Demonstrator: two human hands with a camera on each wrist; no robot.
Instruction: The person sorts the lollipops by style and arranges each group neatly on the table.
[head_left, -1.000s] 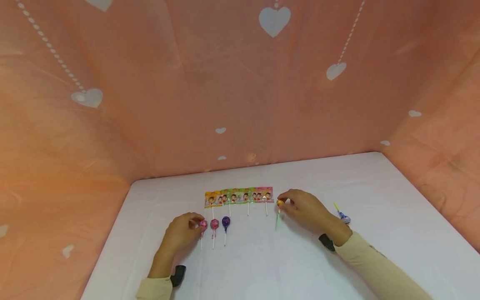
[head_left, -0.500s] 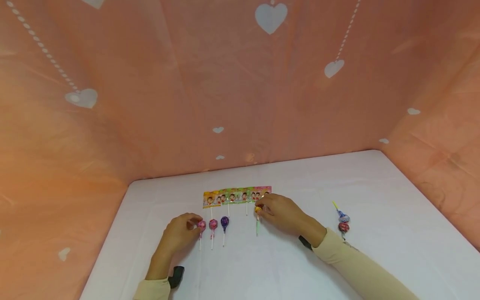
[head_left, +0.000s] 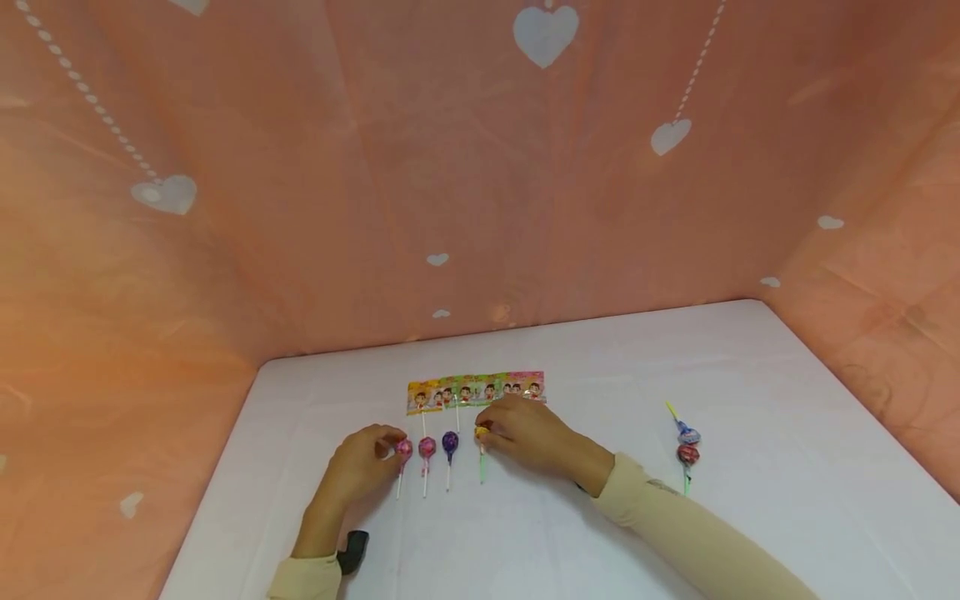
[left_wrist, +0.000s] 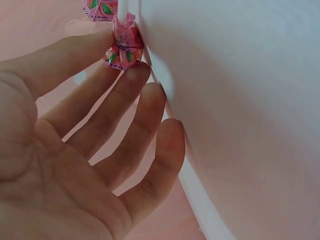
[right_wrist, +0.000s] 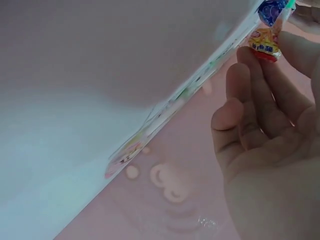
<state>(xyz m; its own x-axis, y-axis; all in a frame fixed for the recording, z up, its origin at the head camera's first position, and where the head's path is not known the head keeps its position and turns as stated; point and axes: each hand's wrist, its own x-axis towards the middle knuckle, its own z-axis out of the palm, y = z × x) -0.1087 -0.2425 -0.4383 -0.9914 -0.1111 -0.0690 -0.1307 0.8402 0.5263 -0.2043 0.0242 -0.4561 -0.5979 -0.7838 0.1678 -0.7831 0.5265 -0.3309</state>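
Note:
My left hand [head_left: 365, 463] pinches the wrapped head of a pink lollipop [head_left: 405, 450] between thumb and fingers, its white stick pointing toward me. In the left wrist view the pink wrapper [left_wrist: 125, 47] shows at the thumb and fingertips. Just right of it lie a second pink lollipop [head_left: 427, 448] and a purple lollipop [head_left: 450, 442]. My right hand [head_left: 528, 435] pinches a yellow-wrapped lollipop [head_left: 481, 432] with a green stick, at the right end of this row. The right wrist view shows its yellow and red wrapper [right_wrist: 265, 44] between thumb and fingers.
Behind the row runs a line of flat-packed lollipops [head_left: 467, 391] in orange, green and pink wrappers, sticks toward me. Farther right lie a blue lollipop [head_left: 687, 434] and a red lollipop [head_left: 687, 454]. A peach curtain [head_left: 480, 167] with white hearts surrounds the white table [head_left: 600, 350].
My right hand has carried the yellow lollipop leftward, up beside the purple one. The red lollipop on the right has come into view from behind the arm. My left hand keeps its place.

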